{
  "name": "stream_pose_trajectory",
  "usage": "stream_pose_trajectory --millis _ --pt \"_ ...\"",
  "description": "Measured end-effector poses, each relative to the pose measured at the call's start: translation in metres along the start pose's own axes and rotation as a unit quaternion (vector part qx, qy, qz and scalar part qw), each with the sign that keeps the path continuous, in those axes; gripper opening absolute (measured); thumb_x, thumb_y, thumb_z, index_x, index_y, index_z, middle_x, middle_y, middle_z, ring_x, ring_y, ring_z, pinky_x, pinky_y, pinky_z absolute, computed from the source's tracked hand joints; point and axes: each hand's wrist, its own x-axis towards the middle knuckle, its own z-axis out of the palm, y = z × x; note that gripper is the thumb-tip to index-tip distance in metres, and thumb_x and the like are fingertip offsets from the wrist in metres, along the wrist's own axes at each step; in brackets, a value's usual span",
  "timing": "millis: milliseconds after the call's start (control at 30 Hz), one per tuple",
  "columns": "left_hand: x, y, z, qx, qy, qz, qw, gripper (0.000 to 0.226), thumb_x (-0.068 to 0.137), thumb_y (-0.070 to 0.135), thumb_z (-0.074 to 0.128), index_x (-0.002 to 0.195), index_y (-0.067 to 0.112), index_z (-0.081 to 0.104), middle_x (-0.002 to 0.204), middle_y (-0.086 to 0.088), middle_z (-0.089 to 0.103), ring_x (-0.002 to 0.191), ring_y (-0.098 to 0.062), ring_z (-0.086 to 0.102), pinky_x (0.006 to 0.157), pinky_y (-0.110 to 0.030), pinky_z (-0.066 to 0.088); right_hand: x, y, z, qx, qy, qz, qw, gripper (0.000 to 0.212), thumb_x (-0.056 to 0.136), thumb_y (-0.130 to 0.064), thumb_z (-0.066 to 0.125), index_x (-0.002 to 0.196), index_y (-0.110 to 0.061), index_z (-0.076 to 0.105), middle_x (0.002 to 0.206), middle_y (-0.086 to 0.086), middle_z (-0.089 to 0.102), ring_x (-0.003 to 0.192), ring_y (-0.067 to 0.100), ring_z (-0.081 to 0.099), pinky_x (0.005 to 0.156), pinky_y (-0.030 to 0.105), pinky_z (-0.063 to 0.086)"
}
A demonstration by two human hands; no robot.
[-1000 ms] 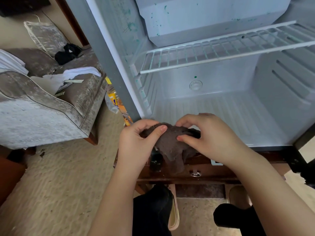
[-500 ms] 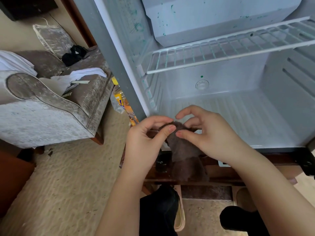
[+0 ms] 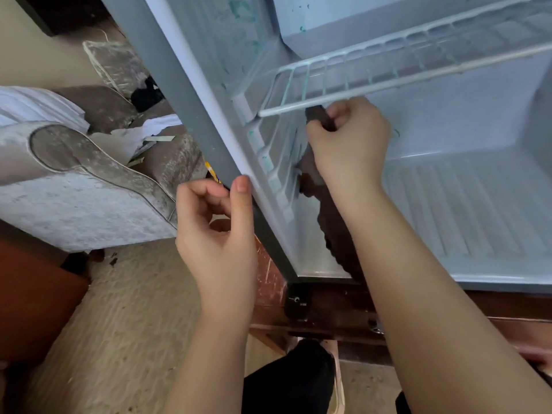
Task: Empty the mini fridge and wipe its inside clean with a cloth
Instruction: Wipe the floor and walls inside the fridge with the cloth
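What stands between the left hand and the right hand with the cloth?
In the head view, the fridge's grey front edge and ribbed inner side wall separate the left hand from the right hand gripping the cloth.

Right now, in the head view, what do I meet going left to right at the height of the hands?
Grey armchair → left hand pinching the fridge frame → right hand gripping the brown cloth → ribbed fridge floor.

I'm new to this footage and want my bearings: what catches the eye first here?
The right hand, inside the open fridge, clutches a dark brown cloth just under the wire shelf's front bar. The left hand holds the fridge's grey edge, and green stains fleck the left inner wall.
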Motion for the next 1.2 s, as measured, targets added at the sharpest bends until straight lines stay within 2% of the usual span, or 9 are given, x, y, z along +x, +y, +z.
stream_pose_trajectory --millis 67,233,433,567,667,767,833,967,1200 --pt "0.004 -0.006 0.000 -0.006 -0.007 -0.007 1.000 0.022 0.087 0.046 0.061 0.076 0.034 0.046 0.070 -0.013 0.050 0.064 -0.039 0.049 0.064 -0.059 0.044 0.005 -0.001 0.012 0.041 0.000 -0.008 0.999 0.013 0.082 -0.017 0.067 0.077 -0.020 0.056 0.063 -0.019 0.047 0.059 -0.002 0.048 0.057 0.003 0.034" --pt "0.010 -0.013 0.001 -0.031 -0.032 0.006 0.999 0.016 0.086 0.048 0.061 0.077 0.040 0.049 0.073 -0.006 0.045 0.066 -0.043 0.046 0.059 -0.061 0.043 0.006 0.004 0.030 0.202 -0.070 0.049 0.976 0.014 0.084 -0.018 0.062 0.080 -0.031 0.066 0.074 -0.017 0.066 0.079 0.005 0.062 0.076 0.021 0.047" --pt "0.012 -0.018 0.003 -0.055 -0.044 -0.019 0.997 0.017 0.084 0.048 0.062 0.077 0.037 0.050 0.079 -0.027 0.042 0.068 -0.044 0.042 0.059 -0.061 0.041 -0.002 0.006 0.037 0.253 -0.105 0.025 0.961 0.041 0.089 -0.004 0.050 0.125 -0.018 0.063 0.132 -0.005 0.056 0.122 0.009 0.050 0.109 0.031 0.038" --pt "0.011 -0.021 0.003 -0.064 -0.054 -0.022 0.996 0.024 0.084 0.049 0.061 0.081 0.029 0.048 0.081 -0.027 0.041 0.070 -0.046 0.041 0.060 -0.063 0.040 -0.003 0.007 0.035 0.269 -0.146 0.034 0.952 0.060 0.079 0.000 0.041 0.131 -0.024 0.058 0.127 -0.011 0.060 0.114 0.007 0.056 0.104 0.031 0.043" --pt "0.011 -0.021 0.003 -0.064 -0.051 -0.025 0.996 0.024 0.085 0.047 0.059 0.082 0.027 0.047 0.081 -0.027 0.041 0.070 -0.044 0.041 0.061 -0.061 0.040 -0.010 0.000 0.033 0.259 -0.141 0.017 0.955 0.062 0.080 0.005 0.040 0.130 -0.026 0.059 0.112 -0.019 0.060 0.099 -0.001 0.058 0.085 0.010 0.041" --pt "0.009 -0.020 0.004 -0.061 -0.052 -0.028 0.996 0.019 0.086 0.046 0.058 0.081 0.032 0.047 0.078 -0.017 0.041 0.069 -0.032 0.039 0.062 -0.053 0.037 -0.024 -0.006 0.026 0.253 -0.122 -0.006 0.960 0.060 0.079 0.008 0.041 0.127 -0.022 0.062 0.107 -0.008 0.064 0.090 0.001 0.057 0.080 0.004 0.038" --pt "0.008 -0.020 0.005 -0.072 -0.050 -0.035 0.996 0.016 0.085 0.045 0.058 0.081 0.033 0.047 0.079 -0.009 0.042 0.072 -0.021 0.040 0.066 -0.044 0.035 -0.039 -0.008 0.022 0.242 -0.110 -0.016 0.964 0.061 0.079 0.009 0.043 0.126 -0.024 0.062 0.113 0.005 0.065 0.096 0.008 0.056 0.084 0.004 0.038" --pt "0.005 -0.018 0.006 -0.087 -0.046 -0.047 0.994 0.018 0.084 0.044 0.057 0.083 0.030 0.046 0.080 -0.006 0.042 0.075 -0.015 0.040 0.071 -0.036 0.035 -0.060 -0.011 0.014 0.238 -0.106 -0.028 0.965 0.059 0.080 0.011 0.045 0.127 -0.021 0.061 0.126 -0.002 0.059 0.118 0.007 0.052 0.102 0.012 0.035" --pt "0.003 -0.013 0.006 -0.093 -0.045 -0.057 0.993 0.021 0.084 0.045 0.056 0.084 0.027 0.045 0.080 -0.008 0.040 0.072 -0.012 0.038 0.069 -0.032 0.033 -0.079 -0.016 0.005 0.262 -0.106 -0.026 0.959 0.054 0.081 0.015 0.047 0.125 -0.013 0.062 0.128 -0.003 0.059 0.124 0.005 0.050 0.104 0.012 0.034"
